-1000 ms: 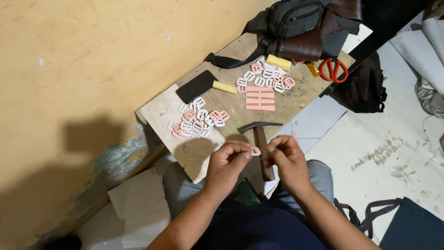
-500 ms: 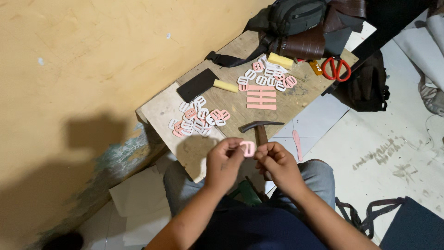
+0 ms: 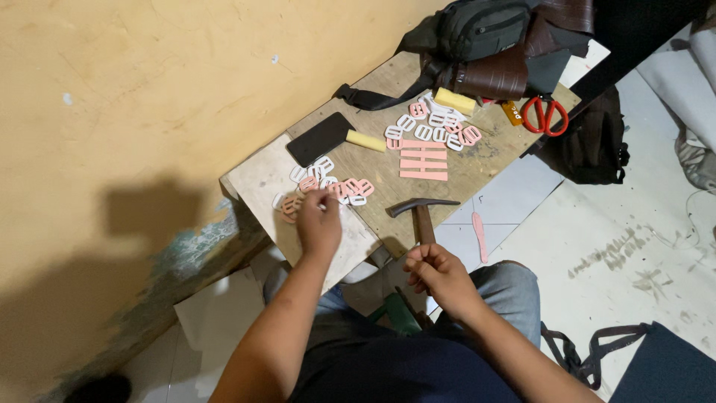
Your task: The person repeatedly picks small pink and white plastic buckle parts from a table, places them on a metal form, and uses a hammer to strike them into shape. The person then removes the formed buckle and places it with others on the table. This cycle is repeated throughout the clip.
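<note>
Left hand (image 3: 319, 222) pinching at near buckle pile (image 3: 328, 185); right hand (image 3: 435, 272) curled shut, contents hidden, beside hammer (image 3: 422, 212).

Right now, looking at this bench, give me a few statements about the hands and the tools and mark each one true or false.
1. The left hand reaches into the near pile of pink and white buckles. True.
2. The hammer is held in the right hand. False: it lies on the wooden bench, head towards the pink strips.
3. The scissors have red handles. True.
4. The black phone lies on the floor. False: it is on the bench.
</note>
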The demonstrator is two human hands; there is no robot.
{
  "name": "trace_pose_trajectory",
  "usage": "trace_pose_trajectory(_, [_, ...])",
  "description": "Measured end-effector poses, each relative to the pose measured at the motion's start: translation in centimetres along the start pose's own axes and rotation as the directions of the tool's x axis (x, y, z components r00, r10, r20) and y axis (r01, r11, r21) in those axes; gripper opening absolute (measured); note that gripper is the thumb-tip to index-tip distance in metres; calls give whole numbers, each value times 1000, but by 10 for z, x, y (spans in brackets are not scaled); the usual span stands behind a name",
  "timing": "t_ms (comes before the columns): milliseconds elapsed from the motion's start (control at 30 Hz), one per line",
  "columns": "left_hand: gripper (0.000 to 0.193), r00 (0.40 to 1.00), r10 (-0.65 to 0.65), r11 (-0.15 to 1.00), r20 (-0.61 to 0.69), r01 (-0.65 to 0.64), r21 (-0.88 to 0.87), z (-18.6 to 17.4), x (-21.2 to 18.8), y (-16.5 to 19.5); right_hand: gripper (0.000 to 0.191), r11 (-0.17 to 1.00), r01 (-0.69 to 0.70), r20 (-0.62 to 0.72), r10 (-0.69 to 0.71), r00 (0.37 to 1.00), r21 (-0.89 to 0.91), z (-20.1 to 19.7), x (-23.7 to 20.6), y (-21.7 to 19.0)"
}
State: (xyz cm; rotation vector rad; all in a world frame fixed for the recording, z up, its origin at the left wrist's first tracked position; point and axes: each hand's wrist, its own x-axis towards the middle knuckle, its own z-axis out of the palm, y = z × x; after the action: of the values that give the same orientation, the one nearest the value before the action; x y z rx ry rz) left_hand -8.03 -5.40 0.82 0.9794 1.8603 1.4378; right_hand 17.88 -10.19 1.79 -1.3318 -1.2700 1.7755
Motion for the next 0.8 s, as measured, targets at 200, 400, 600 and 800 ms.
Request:
trace_pose_trajectory(200, [21, 924, 233, 935, 304, -299, 193, 21, -34, -20, 28, 991, -126, -141, 117, 983, -50, -4, 17, -14])
trace_pose_trajectory(400, [18, 918, 209, 914, 336, -306, 267, 25, -33, -21, 21, 839, 116, -352, -343, 871, -531, -42, 82, -62])
trace_pose_trajectory(600, [19, 922, 187, 891, 340, -305, 337, 31, -31, -17, 24, 413, 48, -266, -665, 698, -909, -77, 148, -113])
trace_pose_trajectory(800, [21, 921, 165, 892, 352, -292, 346, 33, -27, -21, 39, 328, -8, -244, -684, 687, -945, -93, 180, -131])
